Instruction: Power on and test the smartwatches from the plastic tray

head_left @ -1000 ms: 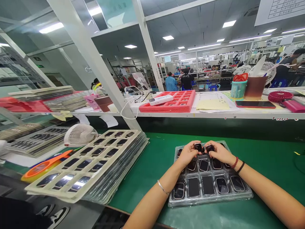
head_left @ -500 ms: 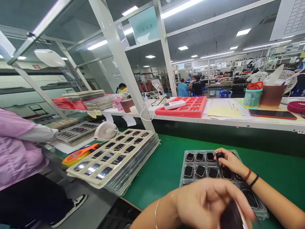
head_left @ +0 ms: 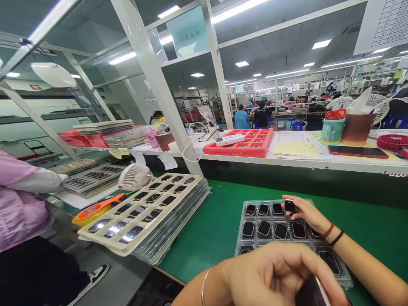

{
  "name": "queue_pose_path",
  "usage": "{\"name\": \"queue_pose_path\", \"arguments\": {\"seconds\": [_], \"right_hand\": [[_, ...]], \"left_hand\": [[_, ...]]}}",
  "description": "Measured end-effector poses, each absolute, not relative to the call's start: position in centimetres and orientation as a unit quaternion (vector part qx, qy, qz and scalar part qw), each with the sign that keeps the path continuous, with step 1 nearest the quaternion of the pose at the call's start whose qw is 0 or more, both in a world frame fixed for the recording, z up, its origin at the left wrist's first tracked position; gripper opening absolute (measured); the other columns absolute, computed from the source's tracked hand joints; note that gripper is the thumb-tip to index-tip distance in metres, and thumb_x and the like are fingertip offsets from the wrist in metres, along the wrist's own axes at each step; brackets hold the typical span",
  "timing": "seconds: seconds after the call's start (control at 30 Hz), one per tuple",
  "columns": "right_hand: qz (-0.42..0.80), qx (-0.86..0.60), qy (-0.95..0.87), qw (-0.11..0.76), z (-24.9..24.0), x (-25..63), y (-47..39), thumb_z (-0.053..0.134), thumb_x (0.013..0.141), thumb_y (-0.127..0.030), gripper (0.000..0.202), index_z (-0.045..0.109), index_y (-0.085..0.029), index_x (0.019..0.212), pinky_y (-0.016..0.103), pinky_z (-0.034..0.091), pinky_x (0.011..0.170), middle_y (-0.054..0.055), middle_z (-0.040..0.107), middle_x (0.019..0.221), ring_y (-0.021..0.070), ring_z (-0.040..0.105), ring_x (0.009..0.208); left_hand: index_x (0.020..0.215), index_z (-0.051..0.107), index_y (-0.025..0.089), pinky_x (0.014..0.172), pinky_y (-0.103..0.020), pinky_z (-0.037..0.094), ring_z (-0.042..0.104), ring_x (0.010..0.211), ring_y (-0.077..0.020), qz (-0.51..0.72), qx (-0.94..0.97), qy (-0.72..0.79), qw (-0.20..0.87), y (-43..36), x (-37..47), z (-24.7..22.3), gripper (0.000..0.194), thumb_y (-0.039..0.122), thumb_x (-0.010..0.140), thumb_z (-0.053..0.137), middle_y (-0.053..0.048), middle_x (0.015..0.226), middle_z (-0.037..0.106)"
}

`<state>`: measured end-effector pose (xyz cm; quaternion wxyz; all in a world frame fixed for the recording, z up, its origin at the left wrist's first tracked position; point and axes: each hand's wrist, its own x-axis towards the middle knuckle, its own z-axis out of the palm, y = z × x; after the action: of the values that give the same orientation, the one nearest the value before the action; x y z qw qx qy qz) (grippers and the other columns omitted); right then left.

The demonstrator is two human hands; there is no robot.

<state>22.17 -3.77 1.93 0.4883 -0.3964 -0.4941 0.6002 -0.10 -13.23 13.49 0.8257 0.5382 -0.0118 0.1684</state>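
Observation:
My left hand [head_left: 270, 272], with a silver bangle, is large at the bottom of the view, its fingers closed round a dark, glossy watch body [head_left: 310, 291] that is partly cut off by the frame. Further back, my right hand [head_left: 307, 212], wearing red beads and a black band, pinches a small square watch [head_left: 290, 205] with its dark face showing. That watch is over the back row of a clear plastic tray [head_left: 241, 225]. Dark-faced square watches [head_left: 264, 228] sit in the tray's compartments. My left hand and forearm hide the tray's front part.
A tall stack of cream trays [head_left: 140, 212] with dark screens stands left on the green table [head_left: 191, 221]. Beside it are a white fan [head_left: 135, 176] and orange-yellow tape [head_left: 95, 210]. A shelf behind holds a red tray [head_left: 239, 146] and phone [head_left: 358, 151]. A person in pink [head_left: 22, 199] is at left.
The view has shifted slightly, moving the scene left. The watch in my right hand has turned so more of its face shows. My left hand still holds the dark watch body.

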Motion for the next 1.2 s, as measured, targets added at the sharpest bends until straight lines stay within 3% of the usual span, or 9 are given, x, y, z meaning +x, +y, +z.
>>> {"name": "queue_pose_path", "arguments": {"seconds": [0.1, 0.2, 0.37, 0.43, 0.57, 0.8, 0.93, 1.07, 1.2], "right_hand": [[0.639, -0.354, -0.441, 0.522, 4.9, 22.3, -4.9, 0.062, 0.080, -0.030, 0.028, 0.060, -0.022, 0.107, 0.026, 0.054, 0.065, 0.006, 0.063, 0.103, 0.0173, 0.063, 0.085], [0.647, -0.308, -0.431, 0.548, 8.7, 21.6, -7.5, 0.065, 0.079, -0.029, 0.023, 0.059, -0.022, 0.101, 0.023, 0.055, 0.062, 0.002, 0.059, 0.098, 0.0157, 0.063, 0.082], [0.700, -0.196, -0.474, 0.498, 12.1, 18.2, -13.9, 0.073, 0.073, -0.041, 0.036, 0.055, -0.019, 0.095, 0.019, 0.050, 0.047, 0.003, 0.058, 0.093, 0.0130, 0.063, 0.064], [0.756, -0.156, -0.448, 0.452, 12.4, 16.9, -16.0, 0.079, 0.066, -0.042, 0.045, 0.054, -0.019, 0.094, 0.017, 0.048, 0.051, 0.004, 0.060, 0.091, 0.0110, 0.062, 0.065], [0.808, -0.170, -0.385, 0.413, 13.1, 15.9, -18.3, 0.085, 0.059, -0.038, 0.045, 0.057, -0.015, 0.086, 0.015, 0.044, 0.066, 0.004, 0.061, 0.082, 0.0077, 0.059, 0.072], [0.831, -0.136, -0.350, 0.411, 13.3, 15.7, -18.9, 0.092, 0.044, -0.024, 0.049, 0.060, -0.015, 0.079, 0.015, 0.042, 0.062, 0.000, 0.057, 0.076, 0.0049, 0.052, 0.060], [0.806, -0.178, -0.379, 0.418, 13.2, 15.8, -18.7, 0.085, 0.060, -0.029, 0.039, 0.062, -0.016, 0.088, 0.017, 0.045, 0.062, 0.004, 0.061, 0.080, 0.0081, 0.058, 0.066], [0.707, -0.233, -0.474, 0.471, 11.8, 17.6, -14.3, 0.059, 0.084, -0.045, 0.039, 0.058, -0.019, 0.114, 0.024, 0.051, 0.053, 0.013, 0.061, 0.107, 0.0163, 0.066, 0.068], [0.610, -0.360, -0.506, 0.493, 7.7, 20.0, -7.8, 0.062, 0.080, -0.027, 0.042, 0.053, -0.022, 0.121, 0.025, 0.055, 0.064, 0.010, 0.061, 0.115, 0.0166, 0.065, 0.082]], "left_hand": [[0.108, 0.053, 0.018, 0.046, -0.016, 0.039, 0.058, 0.053, -0.0085, 0.258, 0.530, 0.033, 0.807, -9.0, 0.7, 12.4, 0.050, 0.014, 0.060, 0.068, -0.005, 0.086, 0.061], [0.108, 0.049, 0.019, 0.049, -0.015, 0.039, 0.059, 0.058, -0.0077, 0.374, 0.521, 0.162, 0.750, -4.0, 1.8, 9.8, 0.058, 0.002, 0.054, 0.060, -0.005, 0.093, 0.062], [0.102, 0.047, 0.015, 0.052, -0.018, 0.038, 0.058, 0.060, -0.0091, 0.342, 0.516, 0.276, 0.735, -0.1, 2.6, 4.1, 0.050, 0.003, 0.054, 0.054, -0.005, 0.089, 0.064], [0.104, 0.046, 0.016, 0.051, -0.018, 0.037, 0.058, 0.060, -0.0088, 0.328, 0.528, 0.286, 0.729, -0.1, 2.5, 3.0, 0.050, 0.004, 0.055, 0.053, -0.005, 0.091, 0.064], [0.106, 0.046, 0.017, 0.051, -0.018, 0.036, 0.058, 0.060, -0.0083, 0.324, 0.553, 0.297, 0.708, -0.3, 2.3, 2.7, 0.050, 0.005, 0.058, 0.052, -0.006, 0.096, 0.064], [0.107, 0.046, 0.017, 0.052, -0.019, 0.038, 0.059, 0.060, -0.0093, 0.344, 0.564, 0.307, 0.685, -0.1, 2.3, 2.6, 0.049, 0.007, 0.059, 0.051, -0.007, 0.096, 0.065], [0.110, 0.045, 0.016, 0.053, -0.020, 0.038, 0.059, 0.060, -0.0093, 0.355, 0.567, 0.304, 0.679, 0.0, 2.3, 2.3, 0.049, 0.009, 0.062, 0.053, -0.007, 0.097, 0.064], [0.112, 0.047, 0.016, 0.054, -0.020, 0.039, 0.058, 0.063, -0.0098, 0.375, 0.578, 0.311, 0.654, -0.1, 2.4, 2.2, 0.049, 0.011, 0.064, 0.057, -0.005, 0.092, 0.063], [0.105, 0.049, 0.015, 0.050, -0.019, 0.038, 0.058, 0.061, -0.0099, 0.393, 0.588, 0.316, 0.632, -0.3, 2.5, 2.2, 0.042, 0.016, 0.066, 0.062, -0.003, 0.085, 0.061]]}}
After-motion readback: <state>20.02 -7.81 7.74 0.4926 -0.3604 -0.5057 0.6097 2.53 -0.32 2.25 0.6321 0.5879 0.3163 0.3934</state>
